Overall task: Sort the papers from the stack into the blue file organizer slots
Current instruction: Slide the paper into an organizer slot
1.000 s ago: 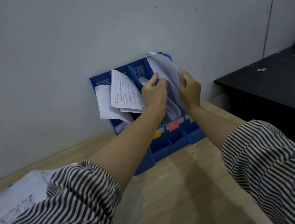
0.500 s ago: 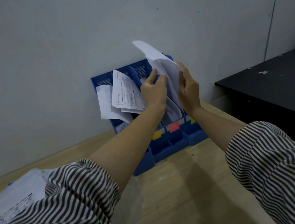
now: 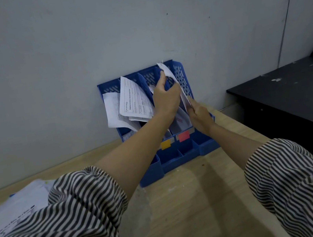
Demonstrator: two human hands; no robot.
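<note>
Head view: both my arms reach forward over the wooden table to the blue file organizer, which stands against the grey wall. Striped sleeves are pushed up near the elbows, forearms bare.

Left hand is up at the organizer's right-side slots, wrist slightly bent, fingers curled, index finger extended up along a white sheet. It pinches that sheet near the top edge. The sheet stands on edge at the rightmost slot, tilted, its upper corner poking above the organizer's rim.

Right hand sits lower and to the right, fingers curled, gripping the lower edge of the same sheet beside the organizer's perforated right wall.

Other papers lean out of the left slots, one printed form flopped forward over another. Yellow tag and red tag are stuck on the front dividers.

Remaining paper stack lies flat on the table at far left, partly hidden by my left sleeve. Black table stands to the right, apart.
</note>
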